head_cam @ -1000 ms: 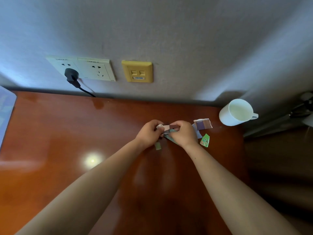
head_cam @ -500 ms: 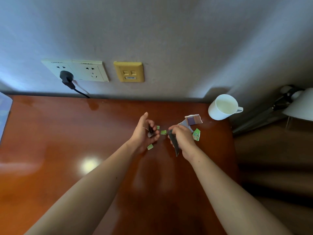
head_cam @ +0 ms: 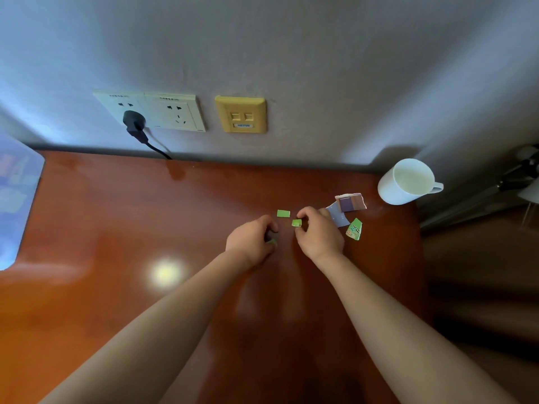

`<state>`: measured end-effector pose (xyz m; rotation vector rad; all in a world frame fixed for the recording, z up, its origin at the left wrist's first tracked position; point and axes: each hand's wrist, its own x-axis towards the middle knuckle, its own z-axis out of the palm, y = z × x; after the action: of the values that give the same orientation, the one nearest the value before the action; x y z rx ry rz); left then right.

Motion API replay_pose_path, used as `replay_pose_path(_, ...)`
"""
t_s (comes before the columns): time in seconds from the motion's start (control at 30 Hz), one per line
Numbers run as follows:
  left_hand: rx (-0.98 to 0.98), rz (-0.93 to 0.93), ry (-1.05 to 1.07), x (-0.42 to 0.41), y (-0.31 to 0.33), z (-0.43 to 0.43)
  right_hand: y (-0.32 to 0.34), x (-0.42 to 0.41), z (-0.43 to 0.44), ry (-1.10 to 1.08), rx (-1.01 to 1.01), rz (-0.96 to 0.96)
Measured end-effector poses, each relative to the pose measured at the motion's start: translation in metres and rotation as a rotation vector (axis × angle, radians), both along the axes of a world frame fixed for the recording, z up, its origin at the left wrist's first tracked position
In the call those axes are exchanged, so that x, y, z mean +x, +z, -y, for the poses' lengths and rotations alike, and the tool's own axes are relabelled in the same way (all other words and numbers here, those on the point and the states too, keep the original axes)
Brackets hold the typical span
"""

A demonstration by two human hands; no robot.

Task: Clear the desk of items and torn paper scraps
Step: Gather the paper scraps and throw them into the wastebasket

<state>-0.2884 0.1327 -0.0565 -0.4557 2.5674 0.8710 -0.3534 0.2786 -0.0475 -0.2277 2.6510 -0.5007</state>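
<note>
Torn paper scraps lie on the red-brown desk (head_cam: 145,228) toward its right end. My left hand (head_cam: 250,242) is curled over a dark scrap, and a green scrap (head_cam: 273,242) shows at its fingertips. My right hand (head_cam: 320,233) pinches a small green scrap (head_cam: 297,223) between thumb and forefinger, low over the desk. Another green scrap (head_cam: 283,213) lies flat just beyond both hands. To the right lie a purple-and-brown scrap (head_cam: 351,203), a grey-blue scrap (head_cam: 338,217) partly under my right hand, and a green printed scrap (head_cam: 354,228).
A white mug (head_cam: 405,182) stands at the desk's back right corner. A translucent plastic box (head_cam: 14,196) sits at the left edge. On the wall are white sockets (head_cam: 163,112) with a black plug (head_cam: 134,123) and a yellow data socket (head_cam: 241,113). A lamp (head_cam: 522,176) stands off the right side.
The hands came apart after tearing a scrap together, then dropped to the desk. Small green pieces now lie between them, and my right hand pinches one instead of the dark strip.
</note>
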Motion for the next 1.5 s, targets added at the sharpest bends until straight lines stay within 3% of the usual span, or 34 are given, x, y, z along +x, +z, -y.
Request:
replay_pose_path(0.2,-0.137,-0.055,-0.192,-0.005,0.000,0.007,-0.001,0.001,0.002,0.006,0.013,-0.058)
replay_pose_path(0.37,-0.128,-0.007,-0.194,-0.007,-0.002,0.009,-0.004,0.001,0.003,-0.001,0.046,-0.058)
replay_pose_path(0.43,0.039,-0.008,-0.043,-0.007,-0.002,0.006,-0.004,0.001,0.003,-0.010,0.031,-0.055)
replay_pose_path(0.57,0.773,0.038,0.626,-0.018,0.012,0.000,-0.005,0.000,0.001,-0.014,0.013,-0.055)
replay_pose_path(0.7,1.029,0.112,0.823,-0.027,0.022,0.000,-0.006,-0.001,0.000,-0.012,0.003,-0.063)
replay_pose_path(0.8,0.927,0.104,0.795,-0.032,0.015,-0.003,-0.005,-0.002,0.002,-0.015,0.023,-0.051)
replay_pose_path(1.03,0.132,-0.066,0.200,-0.037,-0.007,-0.007,-0.003,-0.005,0.002,0.017,0.036,-0.052)
replay_pose_path(1.13,-0.001,-0.107,0.124,-0.041,-0.008,-0.008,-0.002,-0.007,0.001,0.028,0.027,-0.027)
replay_pose_path(1.27,-0.074,-0.081,0.069,-0.048,-0.006,-0.006,-0.004,-0.011,-0.005,-0.040,-0.094,0.042)
replay_pose_path(1.37,-0.093,-0.069,0.043,-0.049,-0.003,-0.007,-0.004,-0.008,-0.008,-0.270,-0.381,0.144)
replay_pose_path(1.43,0.030,-0.051,0.064,-0.047,-0.002,-0.012,0.001,-0.004,-0.010,-0.482,-0.608,0.221)
replay_pose_path(1.5,0.322,-0.056,0.203,-0.047,-0.002,-0.021,0.009,-0.002,-0.014,-0.674,-0.805,0.305)
